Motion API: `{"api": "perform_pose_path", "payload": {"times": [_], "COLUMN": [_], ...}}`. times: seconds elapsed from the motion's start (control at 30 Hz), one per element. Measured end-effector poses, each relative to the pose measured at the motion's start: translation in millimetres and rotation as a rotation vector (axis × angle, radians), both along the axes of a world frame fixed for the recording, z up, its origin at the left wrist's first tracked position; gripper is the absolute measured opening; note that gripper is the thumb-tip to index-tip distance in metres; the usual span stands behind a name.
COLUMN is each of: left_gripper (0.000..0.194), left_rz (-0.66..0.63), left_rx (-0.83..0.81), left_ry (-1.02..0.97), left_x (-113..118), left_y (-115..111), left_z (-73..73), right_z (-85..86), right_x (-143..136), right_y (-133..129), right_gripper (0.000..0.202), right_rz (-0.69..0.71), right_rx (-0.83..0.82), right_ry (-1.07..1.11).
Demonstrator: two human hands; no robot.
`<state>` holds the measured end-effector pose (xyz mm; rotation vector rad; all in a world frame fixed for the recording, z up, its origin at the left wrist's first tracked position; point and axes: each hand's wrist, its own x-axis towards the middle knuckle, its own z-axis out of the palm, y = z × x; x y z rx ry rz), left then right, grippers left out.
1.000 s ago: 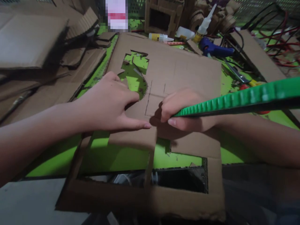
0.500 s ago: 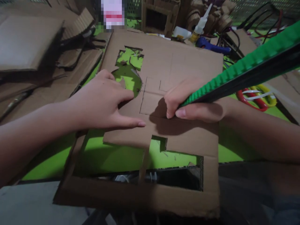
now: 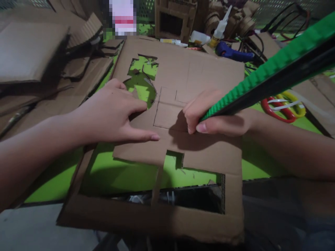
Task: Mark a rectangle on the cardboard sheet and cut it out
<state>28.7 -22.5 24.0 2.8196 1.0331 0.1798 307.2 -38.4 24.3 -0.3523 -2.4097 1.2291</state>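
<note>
A brown cardboard sheet (image 3: 209, 153) with several cut-outs and thin rectangular lines lies across the green table. My left hand (image 3: 117, 108) is spread flat on it, beside a ragged hole, with the thumb stretched to the right. In my right hand (image 3: 209, 115) is a green-and-black utility knife (image 3: 272, 73) with a ribbed grip, slanting up to the right. The fingers pinch it low, close to the cardboard, at the lower line of the marked rectangle. Its tip is hidden behind the fingers.
Red and yellow handled scissors (image 3: 284, 106) lie at the right. Behind the sheet are a blue glue gun (image 3: 232, 52), a glue bottle (image 3: 220, 31) and a cardboard box frame (image 3: 171, 22). Cardboard pieces (image 3: 31, 48) pile up at the left. The sheet overhangs the table's front edge.
My right hand with the utility knife has slid slightly right along the lower line. My left hand keeps its place on the cardboard. The whole view has shifted a little.
</note>
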Motion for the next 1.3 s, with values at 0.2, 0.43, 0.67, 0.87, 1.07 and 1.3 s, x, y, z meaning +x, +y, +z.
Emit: {"api": "perform_pose_path", "payload": {"times": [0.2,0.43,0.67,0.87,1.07,1.3], "left_gripper": [0.062,0.065,0.063,0.065,0.067,0.082], "left_rz": [-0.009,-0.009,-0.004,-0.007,-0.007,-0.053], "left_rx": [0.038,0.054,0.064,0.084,0.074,0.143], "left_ry": [0.025,-0.005,0.034,0.094,0.111,0.029], "left_x": [-2,-7,-8,-10,-15,-21], "left_y": [-2,2,8,8,11,21], "left_z": [0.8,-1.9,0.7,3.3,3.2,-0.4], "right_z": [-5.8,-10.2,-9.6,-18.9,-17.6,-13.3], "right_x": [1,3,13,7,6,14], "right_y": [-5,-7,-6,-8,-7,-10], "right_gripper": [0.025,0.029,0.019,0.026,0.023,0.022], "right_rz": [0.06,-0.007,-0.056,0.007,-0.043,-0.072], "right_rx": [0.068,0.126,0.055,0.121,0.092,0.09], "right_ry": [-0.043,-0.036,0.034,0.01,0.012,0.062]}}
